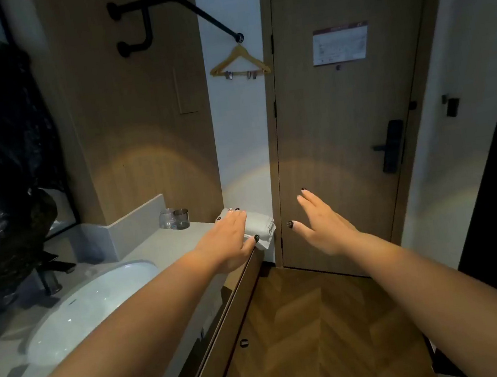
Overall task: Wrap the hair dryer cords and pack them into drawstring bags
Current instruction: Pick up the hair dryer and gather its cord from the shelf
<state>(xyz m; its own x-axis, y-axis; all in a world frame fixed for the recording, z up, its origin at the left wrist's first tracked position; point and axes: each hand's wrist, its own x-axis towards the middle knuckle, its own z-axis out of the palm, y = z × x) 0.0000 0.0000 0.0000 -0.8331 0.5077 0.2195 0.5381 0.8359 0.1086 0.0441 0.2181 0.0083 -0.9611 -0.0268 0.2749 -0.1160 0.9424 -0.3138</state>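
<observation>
- Both bare forearms reach forward from the bottom edge, one over the counter and one over the floor.
- Left hand (231, 238) lies on a folded pale cloth bundle (260, 226) at the far end of the vanity counter (166, 246); its fingers are laid over the top and the thumb presses the near side, so it grips the bundle.
- Whether that bundle is a drawstring bag cannot be told; it looks light grey, soft and folded flat in layers, with one corner hanging past the counter's edge.
- Right hand (322, 229) hovers in the air before the door (343, 128), fingers straight and slightly apart, holding nothing.
- Pale stone counter holds a white oval sink (98, 303) with a dark faucet (51, 274), and two glass tumblers (175, 219) stand near the back corner.
- Herringbone wood floor (317, 337) runs to the wooden door, which carries a black handle lock (391, 145) and a posted notice (340, 44).
- One wooden hanger (239, 63) hangs from a black wall rail (172, 7).
</observation>
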